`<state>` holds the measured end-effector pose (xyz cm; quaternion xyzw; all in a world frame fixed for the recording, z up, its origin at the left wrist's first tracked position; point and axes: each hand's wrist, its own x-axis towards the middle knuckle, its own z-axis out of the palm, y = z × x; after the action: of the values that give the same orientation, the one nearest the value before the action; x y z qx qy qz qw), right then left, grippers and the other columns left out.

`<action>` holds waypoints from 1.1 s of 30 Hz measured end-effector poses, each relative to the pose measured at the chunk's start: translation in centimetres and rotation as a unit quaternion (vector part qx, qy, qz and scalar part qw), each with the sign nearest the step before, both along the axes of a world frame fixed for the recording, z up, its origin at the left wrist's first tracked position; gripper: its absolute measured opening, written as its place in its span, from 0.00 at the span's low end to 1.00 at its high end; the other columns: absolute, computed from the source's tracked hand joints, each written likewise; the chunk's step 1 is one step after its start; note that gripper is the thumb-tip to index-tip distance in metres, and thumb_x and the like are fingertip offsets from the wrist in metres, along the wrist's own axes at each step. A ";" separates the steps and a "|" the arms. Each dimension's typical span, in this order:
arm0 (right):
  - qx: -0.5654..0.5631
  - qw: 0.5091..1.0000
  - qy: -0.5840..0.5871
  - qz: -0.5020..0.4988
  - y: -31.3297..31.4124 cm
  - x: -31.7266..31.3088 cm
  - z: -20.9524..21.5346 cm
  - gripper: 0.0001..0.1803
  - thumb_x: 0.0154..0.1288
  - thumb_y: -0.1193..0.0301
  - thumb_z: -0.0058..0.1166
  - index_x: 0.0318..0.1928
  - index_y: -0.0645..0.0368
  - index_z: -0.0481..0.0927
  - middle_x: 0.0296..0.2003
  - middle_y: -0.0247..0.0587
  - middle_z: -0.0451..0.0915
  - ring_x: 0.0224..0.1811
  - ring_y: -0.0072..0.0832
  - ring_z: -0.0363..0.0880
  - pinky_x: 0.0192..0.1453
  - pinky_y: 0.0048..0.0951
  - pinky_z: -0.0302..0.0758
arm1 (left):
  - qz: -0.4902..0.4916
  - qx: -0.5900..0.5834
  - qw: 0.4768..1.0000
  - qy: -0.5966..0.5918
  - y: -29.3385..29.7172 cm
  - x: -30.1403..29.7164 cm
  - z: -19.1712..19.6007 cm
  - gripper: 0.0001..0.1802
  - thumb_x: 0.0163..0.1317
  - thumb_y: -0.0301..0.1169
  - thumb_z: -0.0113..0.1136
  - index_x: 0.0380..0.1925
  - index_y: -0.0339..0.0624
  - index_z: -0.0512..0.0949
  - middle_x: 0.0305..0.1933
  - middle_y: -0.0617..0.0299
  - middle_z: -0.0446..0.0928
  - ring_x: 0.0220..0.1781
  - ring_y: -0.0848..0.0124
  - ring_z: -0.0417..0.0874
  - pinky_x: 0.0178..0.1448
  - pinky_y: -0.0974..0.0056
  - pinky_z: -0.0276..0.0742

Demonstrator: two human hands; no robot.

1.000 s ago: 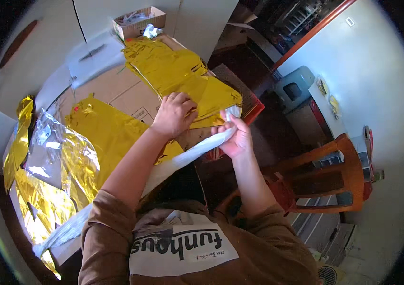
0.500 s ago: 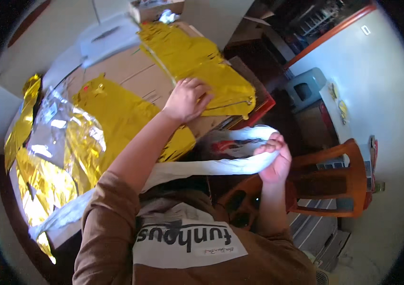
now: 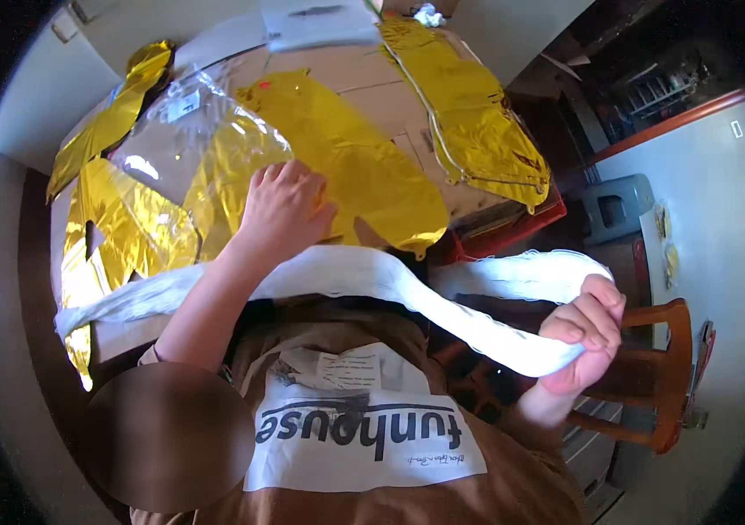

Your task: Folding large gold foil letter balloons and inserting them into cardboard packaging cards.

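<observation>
My left hand (image 3: pixel 283 208) lies flat, fingers spread, on a gold foil balloon (image 3: pixel 363 166) spread over a cardboard-covered table (image 3: pixel 372 79). My right hand (image 3: pixel 582 332) is raised off to the right and grips a long white deflated foil balloon (image 3: pixel 372 276). That white strip runs from the table's near left edge, across my chest, loops at my right hand and comes back toward the table.
More gold foil balloons lie at the left (image 3: pixel 118 227) and far right (image 3: pixel 468 114) of the table, one under clear plastic wrapping (image 3: pixel 180 131). A white sheet (image 3: pixel 320 22) lies at the back. An orange wooden chair (image 3: pixel 652 376) and a grey stool (image 3: pixel 617 206) stand to the right.
My right hand has pulled the white balloon out to the right and down, away from the table. My left hand has slid left along the gold balloons.
</observation>
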<state>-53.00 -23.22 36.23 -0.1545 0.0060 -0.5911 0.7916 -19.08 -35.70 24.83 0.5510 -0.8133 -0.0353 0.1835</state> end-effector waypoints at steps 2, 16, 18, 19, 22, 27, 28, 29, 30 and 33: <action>-0.010 1.000 0.001 -0.009 1.6 0.6 1.1 0.12 0.83 0.62 0.35 0.50 0.54 0.71 0.29 0.31 0.80 0.35 0.26 0.78 0.55 0.40 0.72 | 0.019 -0.039 0.999 0.027 0.2 0.6 -2.0 0.23 0.59 0.43 0.66 0.51 0.44 0.81 0.55 0.54 0.77 0.62 0.52 0.74 0.67 0.50 0.67; -0.183 0.965 -0.155 -0.105 8.0 5.9 6.0 0.08 0.75 0.74 0.37 0.38 0.56 0.71 0.25 0.41 0.79 0.30 0.31 0.79 0.45 0.36 0.79 | -0.378 0.326 0.865 0.046 12.3 -5.9 4.1 0.55 0.49 0.47 0.74 0.73 0.36 0.59 0.49 0.38 0.82 0.57 0.44 0.81 0.62 0.46 0.76; -0.211 0.948 -0.207 -0.116 8.4 6.8 6.6 0.11 0.74 0.75 0.36 0.35 0.56 0.73 0.25 0.41 0.79 0.28 0.31 0.78 0.43 0.36 0.79 | -0.314 0.331 0.890 0.006 13.6 -3.7 3.7 0.42 0.48 0.41 0.73 0.65 0.44 0.70 0.37 0.45 0.85 0.44 0.48 0.87 0.51 0.48 0.81; -0.209 0.943 -0.230 -0.116 8.9 6.6 7.1 0.12 0.74 0.75 0.36 0.33 0.56 0.73 0.25 0.41 0.78 0.27 0.31 0.78 0.42 0.36 0.79 | -0.289 0.349 0.891 -0.019 14.1 -1.4 4.4 0.37 0.48 0.40 0.72 0.61 0.46 0.74 0.37 0.46 0.85 0.43 0.49 0.87 0.50 0.48 0.82; -0.189 0.944 -0.122 -0.241 9.9 6.2 6.4 0.09 0.72 0.70 0.40 0.33 0.55 0.73 0.23 0.38 0.77 0.29 0.30 0.77 0.43 0.33 0.77 | -0.103 0.382 0.917 -0.047 18.3 8.6 7.1 0.17 0.47 0.35 0.67 0.38 0.45 0.83 0.36 0.49 0.84 0.42 0.48 0.86 0.45 0.48 0.81; -0.130 0.984 -0.016 -0.122 8.6 -0.7 2.6 0.01 0.69 0.71 0.46 0.37 0.52 0.71 0.29 0.31 0.75 0.33 0.24 0.74 0.49 0.27 0.75 | 0.248 0.038 0.968 0.005 29.8 24.4 16.4 0.16 0.45 0.23 0.72 0.37 0.40 0.84 0.41 0.50 0.84 0.45 0.60 0.87 0.51 0.58 0.82; -0.124 0.987 0.006 -0.104 8.2 -0.9 1.7 0.02 0.70 0.74 0.47 0.39 0.52 0.70 0.31 0.30 0.76 0.34 0.22 0.74 0.51 0.27 0.75 | 0.297 0.018 0.950 -0.099 31.7 28.5 17.9 0.15 0.58 0.24 0.65 0.47 0.42 0.83 0.45 0.52 0.84 0.47 0.61 0.86 0.53 0.59 0.82; -0.111 0.991 0.014 -0.070 7.0 -1.0 0.4 0.05 0.70 0.77 0.47 0.41 0.51 0.70 0.33 0.28 0.76 0.36 0.21 0.74 0.53 0.28 0.75 | 0.337 0.005 0.940 -0.048 34.3 33.2 20.0 0.15 0.59 0.25 0.65 0.47 0.41 0.83 0.46 0.56 0.83 0.50 0.66 0.84 0.56 0.62 0.79; -0.102 0.994 0.024 -0.023 6.2 -0.7 -0.2 0.05 0.72 0.78 0.47 0.43 0.52 0.70 0.36 0.31 0.78 0.40 0.24 0.76 0.58 0.32 0.75 | 0.366 -0.012 0.930 0.012 36.5 37.7 20.8 0.14 0.59 0.26 0.65 0.47 0.40 0.82 0.47 0.60 0.83 0.52 0.70 0.82 0.59 0.65 0.76; -0.069 0.995 0.045 0.049 4.4 0.2 -1.8 0.03 0.75 0.77 0.46 0.45 0.55 0.70 0.41 0.38 0.82 0.49 0.31 0.81 0.67 0.41 0.75 | 0.387 -0.105 0.907 0.130 43.3 44.2 22.6 0.21 0.68 0.35 0.60 0.58 0.39 0.78 0.54 0.60 0.81 0.57 0.71 0.80 0.63 0.65 0.74</action>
<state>-52.76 -18.84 34.47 -0.2355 -0.0071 -0.5432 0.8059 25.09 7.61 47.38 0.7906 -0.5043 0.0529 0.3432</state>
